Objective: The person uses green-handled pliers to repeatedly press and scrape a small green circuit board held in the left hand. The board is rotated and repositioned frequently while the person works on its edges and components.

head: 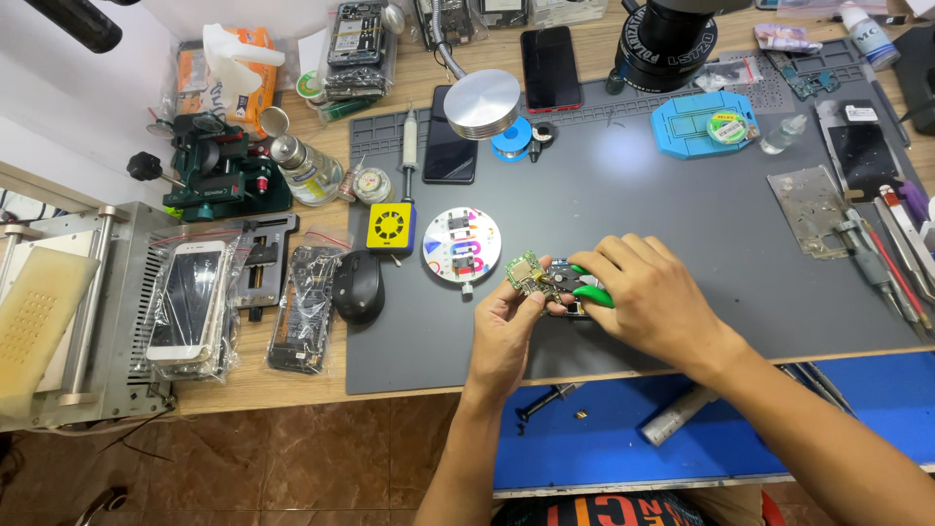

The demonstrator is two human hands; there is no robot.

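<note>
The left hand is pinching a small green circuit board over the grey silicone mat, while the right hand is gripping green-handled pliers, their nose lying just at the board's 3 o'clock

mat centre: grey work mat bare between the blue holder and the hands, widest free room.
mat front edge: left hand and right hand close together over it, small circuit board and green-handled pliers between them.
left of hands: round white disc, yellow square block, black mouse near each other, narrow gaps.
mat back: lamp head, two dark phones, microscope crowd it.
mat right: metal plate, tweezers and tools block the edge.
far left: bagged phones, green vise, grey machine fill the wood.
</note>
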